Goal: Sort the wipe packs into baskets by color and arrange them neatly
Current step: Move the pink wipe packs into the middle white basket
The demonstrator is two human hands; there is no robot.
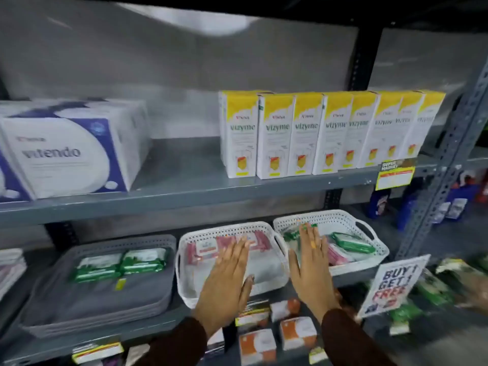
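On the lower shelf stand three baskets. The grey basket (pixel 87 307) at the left holds two green wipe packs (pixel 120 264) side by side at its back. The middle white basket (pixel 184 270) holds pink wipe packs (pixel 203 248) along its back. The right white basket (pixel 343 216) holds a mix of green wipe packs (pixel 352 243) and a pink pack (pixel 339 256). My left hand (pixel 227 276) is flat and open in front of the middle basket. My right hand (pixel 310 265) is flat and open, fingers reaching over the right basket's left rim. Neither hand holds anything.
Above, a grey shelf (pixel 184 191) carries a row of yellow-and-white boxes (pixel 317 133) and large white-and-blue boxes (pixel 68 151). A slotted steel upright (pixel 446 165) stands at the right. A promo sign (pixel 390 286) hangs by the right basket. Orange-and-white boxes (pixel 277 336) sit below.
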